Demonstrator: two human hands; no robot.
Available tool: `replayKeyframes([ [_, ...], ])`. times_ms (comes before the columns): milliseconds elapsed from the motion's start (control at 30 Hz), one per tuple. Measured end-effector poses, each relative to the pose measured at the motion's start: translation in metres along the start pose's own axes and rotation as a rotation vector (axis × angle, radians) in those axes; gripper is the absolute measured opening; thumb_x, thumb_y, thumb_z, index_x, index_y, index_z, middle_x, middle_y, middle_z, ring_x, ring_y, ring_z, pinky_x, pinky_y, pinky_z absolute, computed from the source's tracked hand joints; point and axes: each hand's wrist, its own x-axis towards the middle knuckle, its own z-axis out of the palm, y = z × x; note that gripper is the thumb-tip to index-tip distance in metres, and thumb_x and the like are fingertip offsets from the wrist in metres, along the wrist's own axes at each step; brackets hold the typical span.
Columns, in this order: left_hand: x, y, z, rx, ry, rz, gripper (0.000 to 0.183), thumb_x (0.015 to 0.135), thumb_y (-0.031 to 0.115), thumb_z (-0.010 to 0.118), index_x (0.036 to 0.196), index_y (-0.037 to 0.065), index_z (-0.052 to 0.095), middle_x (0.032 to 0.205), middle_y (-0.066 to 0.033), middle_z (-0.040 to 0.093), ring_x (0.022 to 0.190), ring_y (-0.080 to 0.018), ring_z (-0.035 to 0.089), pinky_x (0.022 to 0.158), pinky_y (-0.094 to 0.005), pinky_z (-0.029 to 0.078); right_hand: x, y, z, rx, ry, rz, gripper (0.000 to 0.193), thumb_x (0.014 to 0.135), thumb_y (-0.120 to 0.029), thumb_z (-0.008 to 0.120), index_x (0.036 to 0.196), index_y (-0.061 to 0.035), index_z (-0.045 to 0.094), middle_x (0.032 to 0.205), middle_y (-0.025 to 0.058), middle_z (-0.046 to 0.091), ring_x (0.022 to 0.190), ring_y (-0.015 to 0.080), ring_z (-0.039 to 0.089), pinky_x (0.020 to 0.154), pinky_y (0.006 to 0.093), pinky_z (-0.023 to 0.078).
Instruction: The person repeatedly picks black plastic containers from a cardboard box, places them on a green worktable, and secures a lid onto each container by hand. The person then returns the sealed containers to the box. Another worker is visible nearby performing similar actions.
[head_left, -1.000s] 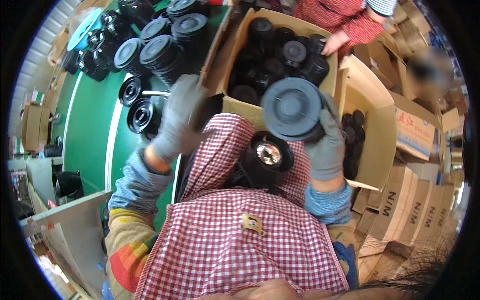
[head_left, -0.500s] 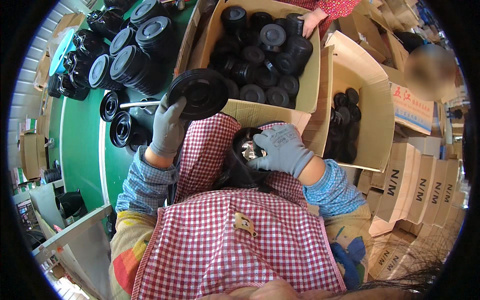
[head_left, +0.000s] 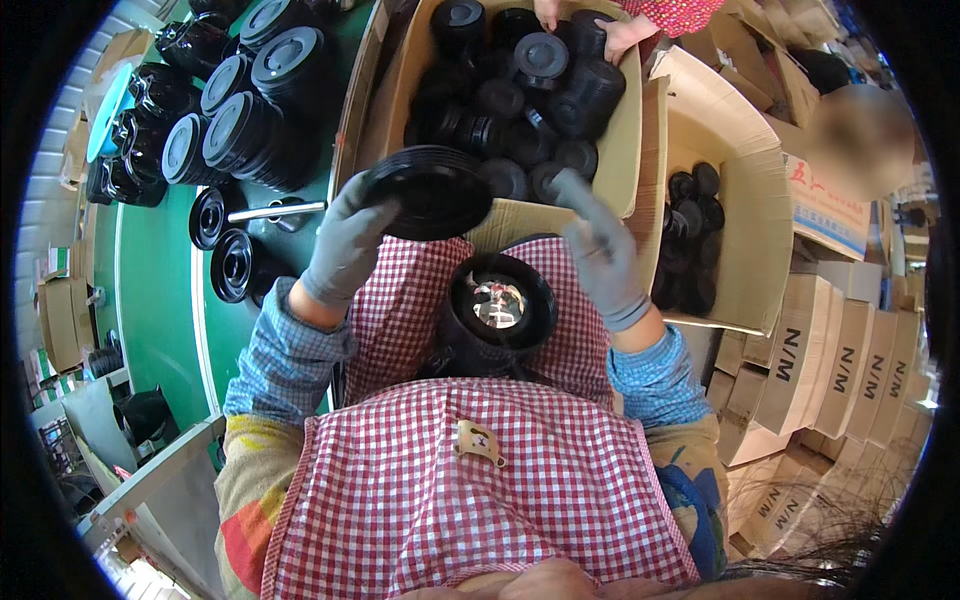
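My left hand (head_left: 345, 240), in a grey glove, is closed on the left rim of several stacked round black lids (head_left: 428, 195), which tilt above my lap. Between my thighs stands a black round container (head_left: 545, 310), its mouth facing up. Something shiny and silvery (head_left: 497, 304) shows inside it. My right hand (head_left: 603, 245), gloved too, hovers to the right of the container by the near edge of the large cardboard box (head_left: 625, 190). Its fingers are stretched out and a little blurred, with nothing seen in them.
Black round caps (head_left: 541, 57) fill the large box, where another person's hands (head_left: 625, 37) reach in. A smaller carton (head_left: 745, 240) with black caps stands at right. Stacked black lids (head_left: 237, 128), glossy black vessels (head_left: 150, 145) and a metal rod (head_left: 280, 210) are on the green table (head_left: 160, 290).
My right hand has left the container's mouth and moved up and right. The lids in my left hand have shifted right. The container stands more upright, its mouth uncovered.
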Motion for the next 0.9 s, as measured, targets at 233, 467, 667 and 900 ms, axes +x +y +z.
replayKeyframes([
  [233, 0.015, -0.005, 0.062, 0.053, -0.5, 0.139, 0.035, 0.102, 0.03, 0.059, 0.126, 0.003, 0.057, 0.112, -0.0073, 0.06, 0.105, -0.0172, 0.059, 0.097, -0.0337, 0.049, -0.005, -0.002, 0.0, 0.246, -0.286, 0.081, 0.048, 0.107, -0.036, 0.045, 0.133, 0.0017, 0.058, 0.129, 0.0182, 0.066, 0.126, 0.0285, 0.059, 0.112, 0.0401, 0.041],
  [467, 0.008, -0.045, 0.053, 0.101, -0.596, 0.147, 0.053, 0.11, 0.035, 0.032, 0.108, -0.004, 0.069, 0.118, -0.0201, 0.066, 0.116, -0.0314, 0.062, 0.104, -0.0412, 0.045, -0.05, 0.013, 0.016, 0.449, -0.238, 0.1, 0.04, 0.101, -0.032, 0.054, 0.105, 0.0023, 0.074, 0.121, 0.0155, 0.07, 0.123, 0.0327, 0.058, 0.116, 0.0476, 0.033],
  [667, 0.002, -0.055, 0.056, 0.161, -0.574, 0.38, 0.04, 0.105, 0.022, 0.044, 0.098, -0.005, 0.074, 0.112, -0.0234, 0.069, 0.11, -0.0361, 0.066, 0.101, -0.0439, 0.048, -0.049, 0.021, 0.021, 0.329, -0.273, -0.091, 0.027, 0.091, -0.015, 0.055, 0.095, -0.0008, 0.078, 0.113, 0.0138, 0.072, 0.119, 0.0284, 0.06, 0.119, 0.0481, 0.029],
  [900, 0.001, -0.061, 0.051, 0.175, -0.608, 0.455, 0.037, 0.104, 0.022, 0.048, 0.099, -0.006, 0.072, 0.111, -0.0237, 0.069, 0.107, -0.0381, 0.066, 0.101, -0.0465, 0.049, -0.048, 0.016, 0.024, 0.351, -0.297, -0.032, 0.023, 0.084, -0.009, 0.056, 0.086, -0.0003, 0.077, 0.109, 0.015, 0.072, 0.114, 0.0286, 0.062, 0.119, 0.0488, 0.029],
])
